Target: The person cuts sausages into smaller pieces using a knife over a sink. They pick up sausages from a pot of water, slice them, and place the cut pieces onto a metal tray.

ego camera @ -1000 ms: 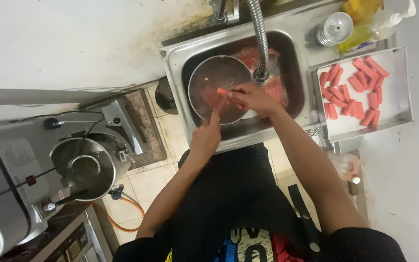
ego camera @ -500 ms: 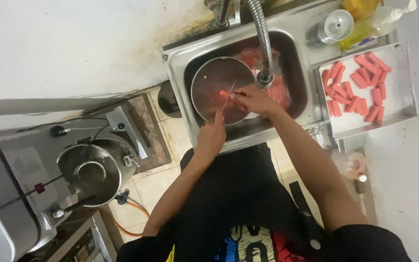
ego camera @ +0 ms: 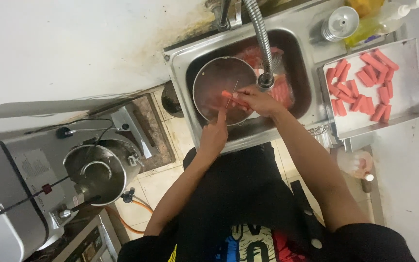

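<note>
— Since the earlier view, what has moved?

— Hardly anything: both hands stay over the round metal bowl [ego camera: 217, 85] in the steel sink [ego camera: 183, 73], and the view has only drifted a little. The right hand [ego camera: 258, 100] is closed around a red sausage piece [ego camera: 229, 94] above the bowl. The left hand [ego camera: 214, 136] grips what looks like a thin knife [ego camera: 232, 92], forefinger stretched along it, though the blade is too slim to be sure.

— And the surroundings?

— A flexible faucet hose [ego camera: 260, 39] hangs down just beside the right hand, crowding it. More red pieces lie in the sink's far right corner. On the counter to the right a shallow metal tray [ego camera: 403, 104] carries cut sausage pieces [ego camera: 362, 87] along its far edge; a metal lid [ego camera: 340, 20] and a yellow-green bottle [ego camera: 369, 26] stand beyond it.

— Room to move?

— Tight. The body stands against the sink's near edge. A stained white wall [ego camera: 73, 43] lies behind. On the tiled floor [ego camera: 161, 179] to the left stands a mixer [ego camera: 6, 194] with its steel bowl [ego camera: 95, 170].
</note>
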